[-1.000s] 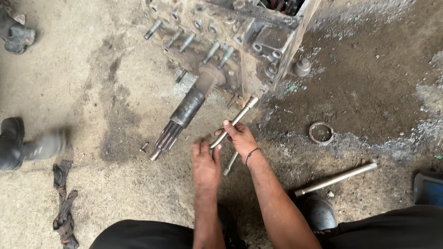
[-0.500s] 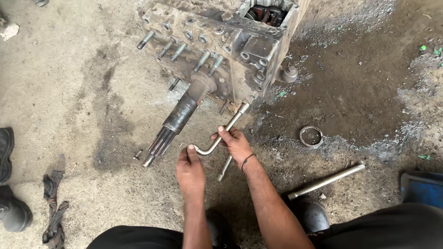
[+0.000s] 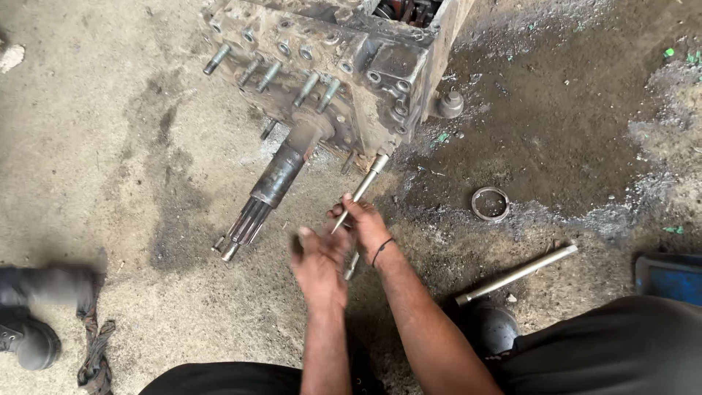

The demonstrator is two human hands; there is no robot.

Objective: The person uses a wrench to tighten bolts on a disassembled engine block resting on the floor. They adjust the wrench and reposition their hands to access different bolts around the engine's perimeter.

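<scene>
A grimy metal gearbox housing [image 3: 344,66] with several studs lies on the dirt floor, a splined shaft [image 3: 263,194] sticking out toward me. My right hand [image 3: 363,223] grips a slim silver socket wrench [image 3: 365,183] whose far end sits at the housing's lower corner. My left hand [image 3: 318,260] is blurred, just left of the right hand and close to the wrench's near end; whether it holds the wrench is unclear. A short metal piece [image 3: 352,265] shows below the hands.
A metal ring [image 3: 490,203] and a long silver rod [image 3: 516,274] lie on the oily ground to the right. A blue object [image 3: 669,276] sits at the right edge. Another person's black boots [image 3: 33,314] and a dirty rag [image 3: 95,344] are at the lower left.
The bent handle end of the wrench that my left hand touched is out of sight. My left hand has shifted right toward the right hand. The boots at left have moved.
</scene>
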